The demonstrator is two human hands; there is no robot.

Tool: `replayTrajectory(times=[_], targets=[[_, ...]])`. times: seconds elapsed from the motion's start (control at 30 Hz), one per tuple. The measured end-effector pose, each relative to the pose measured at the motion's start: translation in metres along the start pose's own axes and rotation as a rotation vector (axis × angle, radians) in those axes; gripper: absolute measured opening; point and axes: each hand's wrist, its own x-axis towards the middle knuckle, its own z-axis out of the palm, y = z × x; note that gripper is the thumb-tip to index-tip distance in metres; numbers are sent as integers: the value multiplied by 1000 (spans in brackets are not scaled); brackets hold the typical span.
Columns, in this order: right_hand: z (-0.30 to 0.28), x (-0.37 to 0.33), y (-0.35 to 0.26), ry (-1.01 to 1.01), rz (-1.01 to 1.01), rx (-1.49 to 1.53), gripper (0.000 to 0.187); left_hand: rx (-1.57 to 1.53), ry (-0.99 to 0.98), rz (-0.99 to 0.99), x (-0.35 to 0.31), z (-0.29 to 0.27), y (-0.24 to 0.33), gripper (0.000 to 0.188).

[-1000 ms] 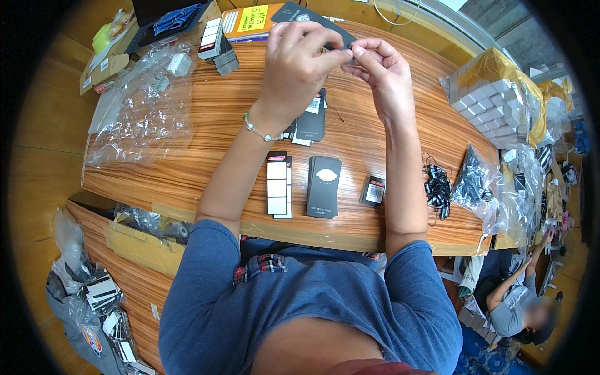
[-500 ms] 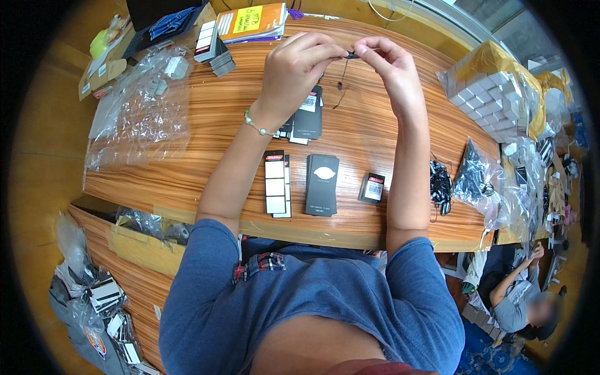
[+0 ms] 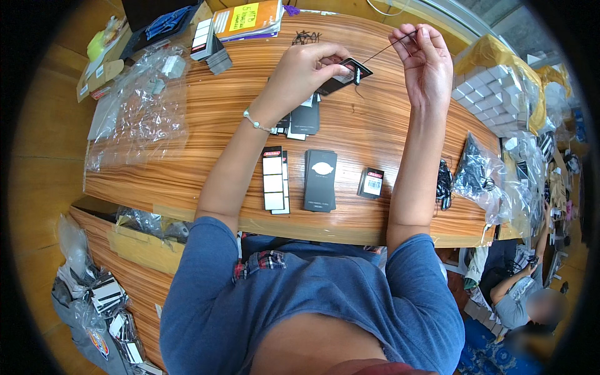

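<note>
My left hand (image 3: 315,69) pinches a black hang tag (image 3: 345,80) between thumb and fingers, tilted above the table. A black string (image 3: 389,49) runs taut from the tag's end to my right hand (image 3: 428,62), whose thumb and fingers close on it. A small black piece (image 3: 357,75) hangs at the tag with a thin loose end below. Under my left wrist lies a pile of dark tags (image 3: 304,120). Nearer me are a white-panelled tag strip stack (image 3: 273,181), a dark grey card stack (image 3: 320,181) and a small stack of labelled tags (image 3: 372,184).
Black strings lie bunched at the right (image 3: 444,186), beside a plastic bag of black items (image 3: 474,169). Small white boxes in plastic (image 3: 490,94) stand far right. Clear plastic (image 3: 140,119), a card stack (image 3: 219,59) and notebooks (image 3: 250,22) sit left and back. Another person sits lower right.
My hands have moved apart, the right one going up and right with the string drawn tight. A black hang tag now shows in my left hand.
</note>
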Motion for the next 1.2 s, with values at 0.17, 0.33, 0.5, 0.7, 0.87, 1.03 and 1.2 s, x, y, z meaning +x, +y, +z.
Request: replayTrajectory(times=[0.17,0.33,0.5,0.7,0.87,1.03,1.2], targets=[[6,-2,0,-94,-1,13,15,-106,92,-41,-11,-2,-8,44],[21,-12,-7,-48,-54,-194,24,106,-305,-364,-86,-50,-11,38],[39,-21,-17,-33,-129,-241,27,142,-233,-564,-152,-40,-5,49],[30,-19,-20,-107,-36,-231,21,408,-112,-356,-168,-31,-7,49],[38,-22,-17,-177,0,-331,18,-113,61,-511,-141,-40,17,34],[38,-26,-4,-390,-57,-515,16,-201,308,-259,-53,-43,30,16],[51,-29,15,-311,-166,-527,16,-192,395,-35,-4,-23,27,19]])
